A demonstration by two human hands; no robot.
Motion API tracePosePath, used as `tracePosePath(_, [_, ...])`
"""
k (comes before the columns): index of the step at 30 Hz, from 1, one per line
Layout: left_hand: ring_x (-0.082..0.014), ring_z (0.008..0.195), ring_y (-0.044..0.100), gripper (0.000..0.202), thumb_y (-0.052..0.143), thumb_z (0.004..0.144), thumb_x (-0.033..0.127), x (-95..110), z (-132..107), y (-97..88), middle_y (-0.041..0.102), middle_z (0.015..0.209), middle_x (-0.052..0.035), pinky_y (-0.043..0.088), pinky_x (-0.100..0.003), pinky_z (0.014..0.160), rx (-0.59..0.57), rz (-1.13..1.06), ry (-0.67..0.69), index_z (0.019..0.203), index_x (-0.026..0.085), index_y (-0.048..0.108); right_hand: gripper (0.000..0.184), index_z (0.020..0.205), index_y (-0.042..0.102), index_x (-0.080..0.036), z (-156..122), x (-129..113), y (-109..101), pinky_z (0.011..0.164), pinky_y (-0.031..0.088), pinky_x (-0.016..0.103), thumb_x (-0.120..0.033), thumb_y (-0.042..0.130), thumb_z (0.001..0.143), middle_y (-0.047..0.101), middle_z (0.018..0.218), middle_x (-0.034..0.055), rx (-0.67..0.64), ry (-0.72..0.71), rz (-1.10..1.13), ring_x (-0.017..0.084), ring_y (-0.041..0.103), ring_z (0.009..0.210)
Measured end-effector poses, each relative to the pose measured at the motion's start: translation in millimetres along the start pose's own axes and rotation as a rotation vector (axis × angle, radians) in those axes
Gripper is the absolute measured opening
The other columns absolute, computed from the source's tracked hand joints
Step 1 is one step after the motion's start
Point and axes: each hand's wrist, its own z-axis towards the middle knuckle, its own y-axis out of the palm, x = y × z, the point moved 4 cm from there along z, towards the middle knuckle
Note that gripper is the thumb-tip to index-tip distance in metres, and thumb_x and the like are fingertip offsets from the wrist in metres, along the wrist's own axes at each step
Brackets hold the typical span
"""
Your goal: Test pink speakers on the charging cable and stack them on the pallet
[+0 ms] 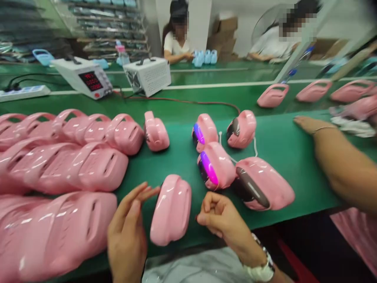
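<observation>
A pink plastic device [171, 212] lies on the green mat between my two hands. My left hand [129, 232] is to its left, fingers stretched out, the tips close to its upper left edge; I cannot tell whether they touch. To the right, apart from the device, my right hand [222, 222] has curled fingers, thumb against forefinger; a tiny dark red spot shows at the tips, too small to name. Beyond it, two pink devices glow purple in their front windows, the nearer lit device [218, 165] beside a larger unlit device [268, 182].
Rows of pink devices [97, 167] fill the left side. A power supply [82, 76] with red digits and a white box [149, 74] stand behind, a red cable [188, 101] running right. A co-worker's arm [338, 157] rests at right; people sit across the bench.
</observation>
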Motion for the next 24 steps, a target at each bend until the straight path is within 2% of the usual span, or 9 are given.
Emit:
tracePosePath(2, [-0.0215,0.121,0.053,0.036,0.057,0.087,0.044,-2,7,9.2,0.063,0.123,-0.0007,0.041,-0.033,0.104,-0.094,-0.061,-0.101,0.120,0.031,0.059,0.050,0.062,0.043,-0.018,3,-3,9,0.031,0.013,0.015,-0.034,0.090,0.051,0.047,0.047,-0.0100,-0.007,0.064,0.005,-0.001,0.027,0.031])
tracePosePath(4, [-0.0198,0.127,0.048,0.041,0.060,0.085,0.038,-5,14,23.0,0.057,0.133,0.0019,0.040,-0.029,0.106,-0.258,-0.043,-0.161,0.125,0.033,0.056,0.049,0.061,0.043,-0.017,11,-12,7,0.031,0.012,0.014,-0.030,0.089,0.052,0.049,0.048,-0.0099,-0.039,0.089,0.001,-0.001,0.028,0.031])
tracePosePath(6, [-0.0169,0.121,0.053,0.041,0.061,0.083,0.029,-7,18,32.3,0.058,0.131,0.0047,0.043,-0.023,0.100,-0.375,-0.003,-0.186,0.124,0.034,0.058,0.048,0.062,0.042,-0.017,16,-19,4,0.031,0.013,0.014,-0.028,0.088,0.054,0.048,0.049,-0.0100,-0.073,0.106,0.015,-0.001,0.030,0.031])
tracePosePath(9, [-0.0147,0.110,0.059,0.041,0.061,0.077,0.021,-5,19,35.8,0.063,0.121,0.0064,0.047,-0.016,0.091,-0.455,0.029,-0.122,0.116,0.033,0.063,0.048,0.062,0.042,-0.017,16,-22,5,0.031,0.012,0.013,-0.026,0.088,0.054,0.047,0.050,-0.0102,-0.064,0.107,0.047,-0.001,0.031,0.032])
tracePosePath(13, [-0.0164,0.111,0.059,0.040,0.063,0.076,0.021,-3,17,34.0,0.064,0.120,0.0059,0.047,-0.017,0.093,-0.511,-0.017,-0.108,0.115,0.032,0.064,0.048,0.062,0.041,-0.017,9,-23,10,0.032,0.012,0.013,-0.026,0.088,0.055,0.045,0.049,-0.0105,-0.030,0.113,0.072,-0.001,0.029,0.033])
tracePosePath(18, [-0.0173,0.114,0.057,0.041,0.063,0.079,0.018,-6,17,34.6,0.062,0.124,0.0060,0.047,-0.019,0.096,-0.519,-0.007,-0.106,0.117,0.034,0.063,0.050,0.062,0.040,-0.018,6,-26,12,0.032,0.011,0.014,-0.027,0.089,0.054,0.045,0.049,-0.0106,-0.047,0.163,0.065,-0.001,0.026,0.034])
tracePosePath(21, [-0.0196,0.116,0.057,0.041,0.064,0.079,0.021,-7,13,29.3,0.062,0.126,0.0047,0.047,-0.021,0.096,-0.497,0.044,-0.107,0.118,0.033,0.063,0.052,0.060,0.041,-0.018,6,-19,12,0.036,0.021,0.014,-0.027,0.091,0.050,0.047,0.051,-0.0094,-0.031,0.149,0.082,0.001,0.032,0.040])
tracePosePath(24, [-0.0248,0.111,0.060,0.041,0.071,0.074,0.032,-8,8,19.5,0.063,0.124,0.0016,0.051,-0.026,0.094,-0.428,0.121,-0.111,0.115,0.032,0.066,0.055,0.057,0.043,-0.017,7,-7,16,0.043,0.029,0.016,-0.030,0.094,0.041,0.049,0.052,-0.0075,0.024,0.086,0.054,0.003,0.037,0.046])
